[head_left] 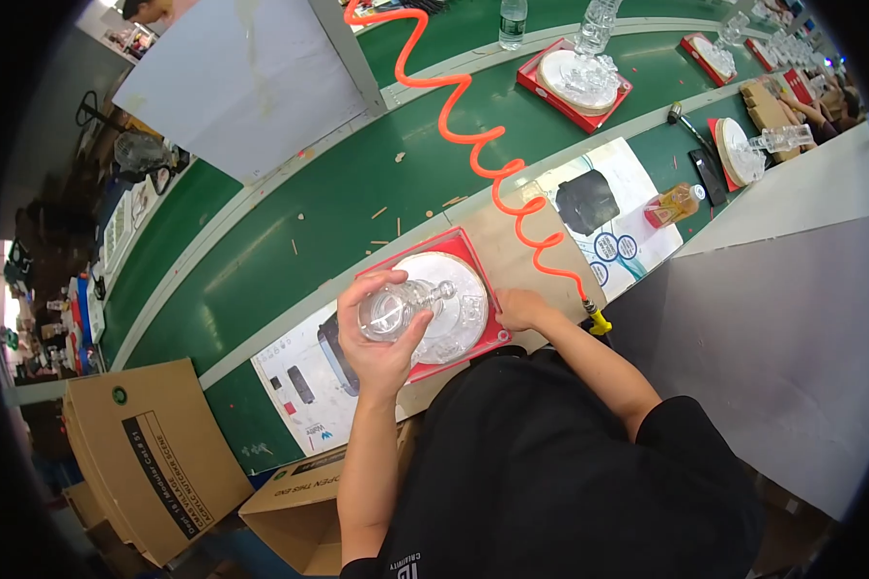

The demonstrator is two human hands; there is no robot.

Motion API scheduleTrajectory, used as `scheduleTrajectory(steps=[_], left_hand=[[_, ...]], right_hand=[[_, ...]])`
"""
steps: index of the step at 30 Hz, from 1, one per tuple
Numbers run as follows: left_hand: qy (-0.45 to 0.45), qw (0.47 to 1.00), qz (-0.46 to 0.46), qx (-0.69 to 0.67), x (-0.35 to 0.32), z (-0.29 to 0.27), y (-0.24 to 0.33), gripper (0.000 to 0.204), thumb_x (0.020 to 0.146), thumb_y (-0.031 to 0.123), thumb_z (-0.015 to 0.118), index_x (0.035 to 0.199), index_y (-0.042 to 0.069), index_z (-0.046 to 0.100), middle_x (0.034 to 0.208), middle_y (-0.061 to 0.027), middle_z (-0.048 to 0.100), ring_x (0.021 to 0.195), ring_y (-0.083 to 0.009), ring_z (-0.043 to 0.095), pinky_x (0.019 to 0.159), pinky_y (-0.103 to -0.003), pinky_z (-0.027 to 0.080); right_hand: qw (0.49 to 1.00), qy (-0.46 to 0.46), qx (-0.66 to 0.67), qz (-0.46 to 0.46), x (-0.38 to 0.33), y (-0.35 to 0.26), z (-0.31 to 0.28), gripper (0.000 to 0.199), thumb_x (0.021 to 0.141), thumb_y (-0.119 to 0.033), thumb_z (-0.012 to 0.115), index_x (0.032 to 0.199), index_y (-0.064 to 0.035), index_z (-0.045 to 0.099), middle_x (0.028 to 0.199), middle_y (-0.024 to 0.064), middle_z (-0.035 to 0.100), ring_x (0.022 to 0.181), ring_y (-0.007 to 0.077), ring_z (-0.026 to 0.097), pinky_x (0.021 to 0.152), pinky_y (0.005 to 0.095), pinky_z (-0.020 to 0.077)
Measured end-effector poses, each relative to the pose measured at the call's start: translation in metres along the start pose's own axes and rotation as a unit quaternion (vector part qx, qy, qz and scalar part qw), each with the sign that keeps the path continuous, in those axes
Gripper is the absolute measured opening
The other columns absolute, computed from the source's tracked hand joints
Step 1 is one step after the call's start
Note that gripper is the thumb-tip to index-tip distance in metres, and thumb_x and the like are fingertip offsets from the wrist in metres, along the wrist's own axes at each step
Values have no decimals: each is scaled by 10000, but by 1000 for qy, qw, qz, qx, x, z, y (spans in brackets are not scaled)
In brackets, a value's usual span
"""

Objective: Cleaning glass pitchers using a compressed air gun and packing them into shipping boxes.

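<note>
My left hand [377,349] is closed around a clear, rounded plastic piece with a narrow end [388,314], holding it tilted over a white, round base [444,333]. The base has a wood-coloured rim and small clear pieces on its top, partly hidden by my left hand. Under it is a shallow red box tray [468,249]. My right hand [523,311] is at the right edge of this tray, with its fingers curled against the red side; its fingertips are partly hidden.
An orange coiled air hose [497,174] with a yellow nozzle [600,322] hangs to the right. A drink bottle [674,206] lies on flattened printed cardboard. Beyond, another red tray [574,85] is on the green belt [348,207]. Cardboard boxes [154,454] stand at lower left.
</note>
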State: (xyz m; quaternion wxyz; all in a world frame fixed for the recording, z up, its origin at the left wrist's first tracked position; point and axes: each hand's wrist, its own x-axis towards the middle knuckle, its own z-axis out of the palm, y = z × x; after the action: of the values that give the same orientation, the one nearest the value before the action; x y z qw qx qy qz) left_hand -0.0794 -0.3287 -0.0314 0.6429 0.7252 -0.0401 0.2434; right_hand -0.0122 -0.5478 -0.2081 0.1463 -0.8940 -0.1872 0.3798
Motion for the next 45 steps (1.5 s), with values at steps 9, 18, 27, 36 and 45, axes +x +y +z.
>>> scheduleTrajectory(steps=[9,18,27,36,45], left_hand=[[3,999,-34,6,-9,-1,10,609,719,-37,777,1238,33,466,1075,-120,616,1040,-235,605,958,-378,460],[-35,999,4,1,-30,-2,31,550,661,-36,795,1105,57,484,1029,-136,591,1011,-265,593,940,-407,465],[-39,999,22,21,-38,-2,32,554,655,-11,819,1089,62,482,1031,-131,593,1004,-264,595,937,-413,466],[-23,999,16,17,-42,-1,34,547,678,-19,793,1114,59,472,1031,-136,589,1010,-264,592,931,-413,473],[31,999,-29,19,0,2,8,521,691,-103,709,1144,36,494,1073,-150,600,1025,-249,605,969,-394,458]], right_hand=[[958,275,-14,-85,36,-31,-31,487,895,-164,508,1379,-115,476,1380,142,469,1178,353,536,846,483,518],[974,200,-92,-42,53,-39,-32,454,935,-180,440,1382,-104,471,1274,130,517,1122,330,554,803,457,524],[975,205,-53,-68,49,-44,-32,437,937,-181,427,1360,-253,509,1219,185,523,1072,366,595,794,486,530],[983,169,-23,-70,56,-44,-38,327,917,-160,473,1212,-199,608,1096,183,603,1006,353,630,794,476,520],[915,339,185,-118,50,-62,-52,371,894,-201,566,1236,-62,532,1239,174,572,1160,343,547,939,498,447]])
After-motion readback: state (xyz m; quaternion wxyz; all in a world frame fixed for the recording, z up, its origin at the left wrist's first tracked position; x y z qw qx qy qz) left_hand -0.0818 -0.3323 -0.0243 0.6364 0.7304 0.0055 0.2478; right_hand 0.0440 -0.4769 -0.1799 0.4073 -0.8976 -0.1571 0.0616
